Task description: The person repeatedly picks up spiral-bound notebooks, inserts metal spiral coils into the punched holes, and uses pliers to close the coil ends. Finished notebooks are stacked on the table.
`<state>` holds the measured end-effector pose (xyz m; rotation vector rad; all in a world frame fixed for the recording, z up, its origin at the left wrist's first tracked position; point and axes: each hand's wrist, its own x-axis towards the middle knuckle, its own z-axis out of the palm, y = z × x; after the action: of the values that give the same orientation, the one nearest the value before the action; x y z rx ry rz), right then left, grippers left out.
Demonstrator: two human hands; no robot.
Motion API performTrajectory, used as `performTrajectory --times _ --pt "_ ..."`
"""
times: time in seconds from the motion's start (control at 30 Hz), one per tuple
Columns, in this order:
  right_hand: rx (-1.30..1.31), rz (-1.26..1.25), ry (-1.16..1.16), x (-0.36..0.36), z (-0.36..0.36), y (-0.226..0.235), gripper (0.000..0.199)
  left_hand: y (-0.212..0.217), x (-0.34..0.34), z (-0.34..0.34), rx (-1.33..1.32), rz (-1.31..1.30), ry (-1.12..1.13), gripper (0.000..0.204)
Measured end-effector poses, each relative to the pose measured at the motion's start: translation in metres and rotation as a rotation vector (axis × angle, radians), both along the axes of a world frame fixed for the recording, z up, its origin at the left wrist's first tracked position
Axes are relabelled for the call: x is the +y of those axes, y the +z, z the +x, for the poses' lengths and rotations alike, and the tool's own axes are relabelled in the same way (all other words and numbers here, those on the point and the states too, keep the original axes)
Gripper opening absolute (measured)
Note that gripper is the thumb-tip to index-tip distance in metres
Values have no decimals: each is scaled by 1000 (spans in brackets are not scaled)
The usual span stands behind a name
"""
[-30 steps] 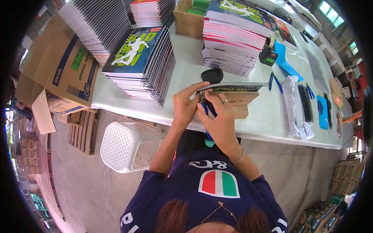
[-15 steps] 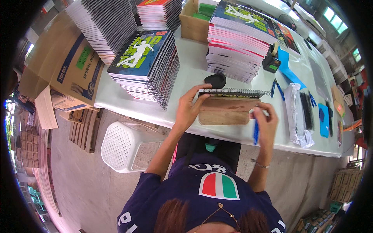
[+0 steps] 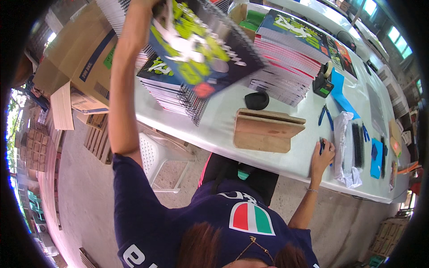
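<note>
Aloft over the counter, a blurred notebook is being held by the left hand, fingers out of frame; pliers are being half-hidden by the curled right hand, grip unclear.

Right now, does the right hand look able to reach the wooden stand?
Probably yes: nothing stands between the right hand and the wooden stand on the table, though that hand seems to hold a blue tool.
</note>
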<state>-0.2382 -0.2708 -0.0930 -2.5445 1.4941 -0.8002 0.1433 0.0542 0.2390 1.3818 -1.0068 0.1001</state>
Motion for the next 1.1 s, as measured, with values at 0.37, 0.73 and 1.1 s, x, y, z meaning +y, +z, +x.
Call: performTrajectory --times 0.37,0.73,1.1 --pt "76 41 -37 -2 9 13 39 -53 -45 133 -680 860 39 40" --pt "-720 446 520 -75 164 182 67 -156 59 151 -687 1091 411 59" --pt "-588 685 543 -121 241 216 47 -141 58 114 -503 1061 344 58"
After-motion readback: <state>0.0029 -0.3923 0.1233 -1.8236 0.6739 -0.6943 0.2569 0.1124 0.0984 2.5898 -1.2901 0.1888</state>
